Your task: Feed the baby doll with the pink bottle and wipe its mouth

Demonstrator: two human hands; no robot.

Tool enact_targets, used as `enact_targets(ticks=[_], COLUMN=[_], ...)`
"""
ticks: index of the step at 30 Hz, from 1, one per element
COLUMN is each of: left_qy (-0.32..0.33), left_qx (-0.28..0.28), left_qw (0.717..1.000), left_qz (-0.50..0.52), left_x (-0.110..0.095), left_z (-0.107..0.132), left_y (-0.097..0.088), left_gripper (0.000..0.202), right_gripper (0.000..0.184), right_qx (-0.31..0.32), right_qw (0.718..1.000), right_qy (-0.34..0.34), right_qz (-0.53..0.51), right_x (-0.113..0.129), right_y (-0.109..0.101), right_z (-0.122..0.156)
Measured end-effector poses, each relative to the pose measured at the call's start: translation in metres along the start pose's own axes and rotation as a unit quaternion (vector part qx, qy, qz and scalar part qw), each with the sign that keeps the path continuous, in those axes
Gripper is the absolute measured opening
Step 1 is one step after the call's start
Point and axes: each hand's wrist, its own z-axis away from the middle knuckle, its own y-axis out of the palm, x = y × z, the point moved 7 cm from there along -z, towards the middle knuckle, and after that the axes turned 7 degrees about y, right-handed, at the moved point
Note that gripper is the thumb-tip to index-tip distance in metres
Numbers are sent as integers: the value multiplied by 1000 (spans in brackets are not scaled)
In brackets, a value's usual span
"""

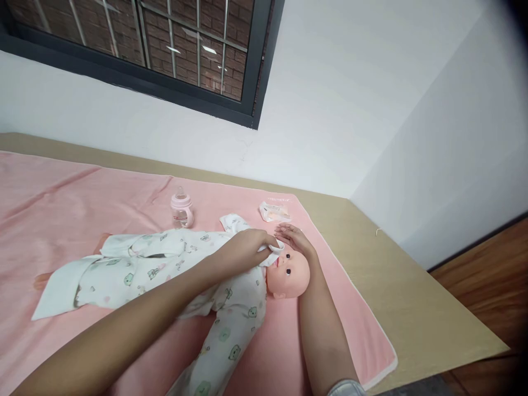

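A bald baby doll lies on its back, dressed in a white outfit printed with green and grey animals. My left hand is closed, pinching a small white cloth against the doll's mouth and chin. Behind the far side of the doll's head, my right hand has its fingers stretched out and holds nothing. Its wrist and forearm lie alongside the crown of the head. My left forearm crosses over the doll's body and hides part of the clothing.
Under the doll is a pink blanket with a white edge, spread on a wooden surface. A pink-topped baby bottle stands beyond the doll's body. Near my right hand lies a small plastic packet. A white wall and barred window rise behind.
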Motion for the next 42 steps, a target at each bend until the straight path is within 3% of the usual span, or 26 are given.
enact_targets(ticks=[9,15,32,38,42], left_qy=[-9,-7,-24,-15,-28], left_qx=[48,24,21,16,60], left_qw=[999,1000,999,1000,997], left_qz=[21,16,-42,2,29], left_x=[-9,-5,-7,-3,-2], left_z=[4,1,-2,1,5], left_y=[5,4,2,-5,-5], left_gripper=[32,29,27,24,22], right_gripper=[28,27,28,27,29], right_qx=[3,-3,-4,-6,-5], right_qw=[1000,1000,1000,1000,1000], right_qy=[-7,6,4,6,4], right_qz=[1,-2,-5,-3,-2], right_x=[1,2,4,4,3], right_y=[1,2,4,3,2], right_z=[1,2,4,4,3])
